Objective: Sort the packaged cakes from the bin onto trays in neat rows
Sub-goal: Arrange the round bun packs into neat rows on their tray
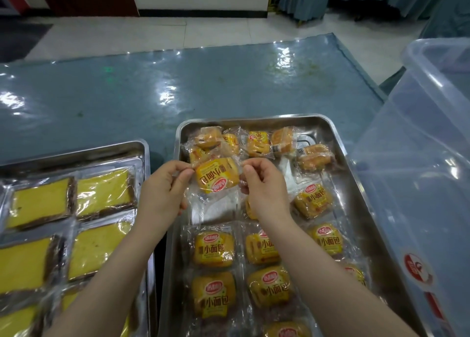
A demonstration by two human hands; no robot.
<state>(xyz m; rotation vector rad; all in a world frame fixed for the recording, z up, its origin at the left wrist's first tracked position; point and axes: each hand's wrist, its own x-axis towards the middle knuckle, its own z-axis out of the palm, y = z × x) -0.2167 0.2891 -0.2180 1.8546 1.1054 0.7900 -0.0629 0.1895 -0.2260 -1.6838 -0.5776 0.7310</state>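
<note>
A small orange cake in a clear wrapper [217, 175] hangs upside down above the right steel tray [256, 121]. My left hand [164, 187] pinches its left wrapper edge and my right hand [264, 186] pinches the right edge. Below my hands, wrapped orange cakes [213, 249] lie in neat rows on this tray. At the tray's far end several more wrapped cakes [258, 143] lie jumbled. The left steel tray [119, 148] holds flat yellow sliced cakes [103, 191] in rows.
A large clear plastic bin [419, 158] stands at the right, close against the right tray. The table has a shiny blue-grey cover [178, 87], and tiled floor shows beyond its far edge.
</note>
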